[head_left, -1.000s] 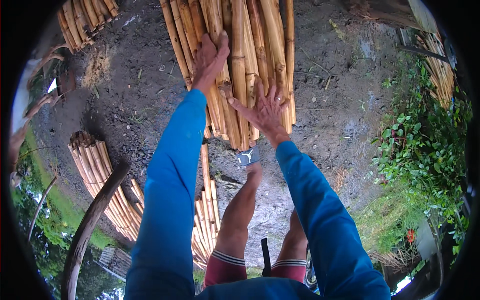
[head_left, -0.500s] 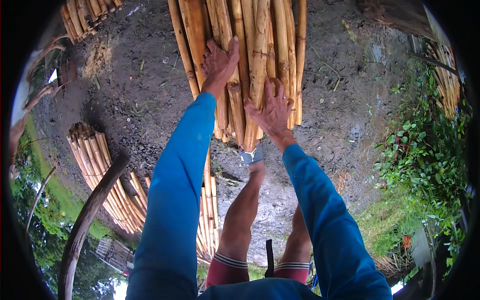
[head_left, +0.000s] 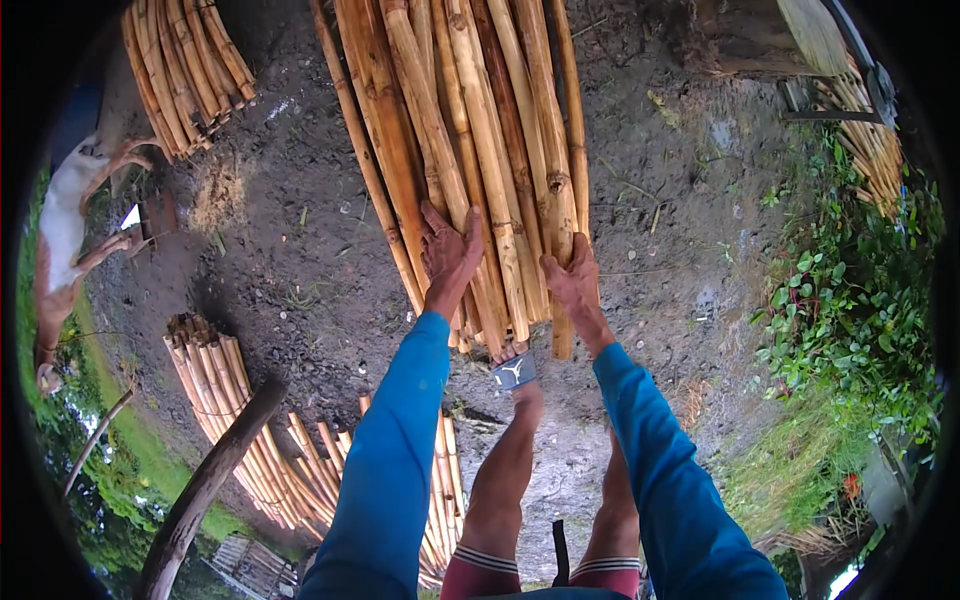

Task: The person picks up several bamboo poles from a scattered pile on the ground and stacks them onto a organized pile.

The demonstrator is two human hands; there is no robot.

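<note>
A thick bundle of yellow-brown bamboo poles (head_left: 490, 150) runs away from me over the dark ground. My left hand (head_left: 452, 258) is closed around a pole near the bundle's near end, thumb along its right side. On the right edge of the bundle, my right hand (head_left: 576, 285) grips another bamboo pole (head_left: 562, 340), whose end sticks out nearer to me than most others. My forward foot, in a grey sandal (head_left: 513, 372), is right by the near ends of the poles.
Bamboo bundles lie at the far left (head_left: 185, 70) and near left (head_left: 235, 430). A weathered log (head_left: 210, 490) slants up at the near left. At the left rim stands a white-and-brown animal (head_left: 68, 215). Leafy plants (head_left: 850, 310) and more poles (head_left: 865, 150) line the right.
Both hands have come nearer to me in the picture, and the poles' near ends lie lower. My right hand has moved from the middle poles to one at the right edge.
</note>
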